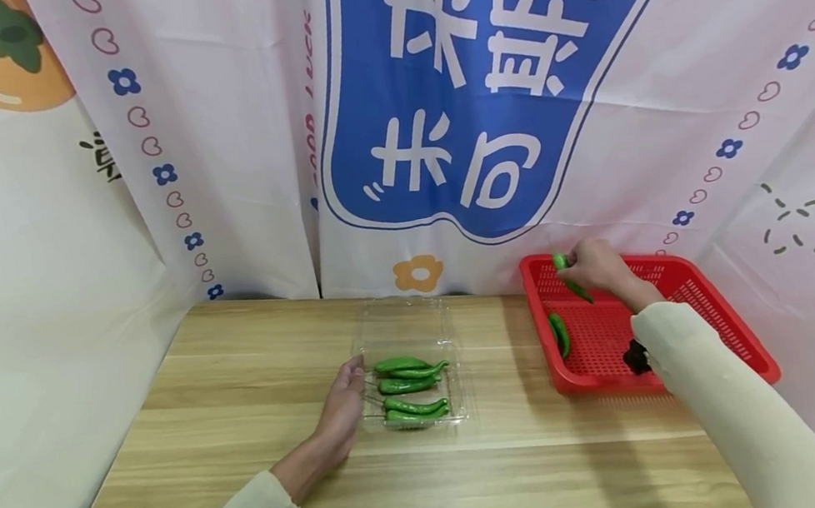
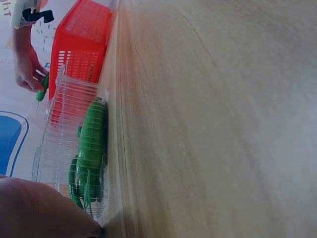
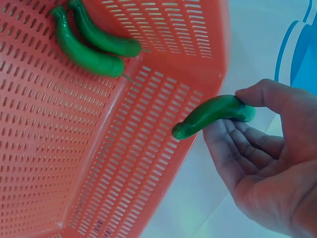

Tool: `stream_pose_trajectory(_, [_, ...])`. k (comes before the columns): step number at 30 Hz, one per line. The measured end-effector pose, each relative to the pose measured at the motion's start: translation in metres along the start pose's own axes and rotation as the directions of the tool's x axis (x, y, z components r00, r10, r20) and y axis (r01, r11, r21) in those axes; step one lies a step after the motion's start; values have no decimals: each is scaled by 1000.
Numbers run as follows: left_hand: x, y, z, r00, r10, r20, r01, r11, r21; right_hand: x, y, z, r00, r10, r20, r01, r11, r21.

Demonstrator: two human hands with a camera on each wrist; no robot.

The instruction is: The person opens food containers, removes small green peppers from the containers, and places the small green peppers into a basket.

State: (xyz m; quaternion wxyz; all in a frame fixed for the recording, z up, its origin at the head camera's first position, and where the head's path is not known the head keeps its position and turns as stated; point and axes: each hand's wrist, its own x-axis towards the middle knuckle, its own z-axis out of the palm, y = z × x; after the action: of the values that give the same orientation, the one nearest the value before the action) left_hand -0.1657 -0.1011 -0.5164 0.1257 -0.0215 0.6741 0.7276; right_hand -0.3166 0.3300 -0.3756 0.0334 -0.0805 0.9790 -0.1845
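Observation:
My right hand pinches a green chili pepper between thumb and fingers, above the rim of a red plastic basket. Two more green peppers lie inside that basket, seen in the right wrist view. To the left, a clear plastic box stands on the table with its lid folded back. Several green peppers lie side by side in it, stems toward the left. My left hand rests at the box's left side, fingers fairly straight; its fingertips touch the edge.
The wooden table carries the box near its middle and the basket at its right side. A printed white cloth with blue and orange patterns hangs behind the table's back edge. More cloth covers both sides.

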Motion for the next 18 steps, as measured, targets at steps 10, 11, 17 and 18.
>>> stream_pose_trajectory(10, [-2,1,0,1000,1,6,-1,1000,-6,2,8,-1,992,71,100,-69,997,-17])
stream_pose_trajectory(11, [-2,0,0,1000,2,5,-2,1000,-5,2,8,-1,990,83,113,-81,997,-19])
stream_pose_trajectory(17, [-2,0,0,1000,1,-3,-1,1000,-6,3,10,1,967,162,198,-162,987,-13])
stream_pose_trajectory(18, [-2,-1,0,1000,2,-3,-2,1000,-6,4,11,1,964,168,207,-168,986,-16])
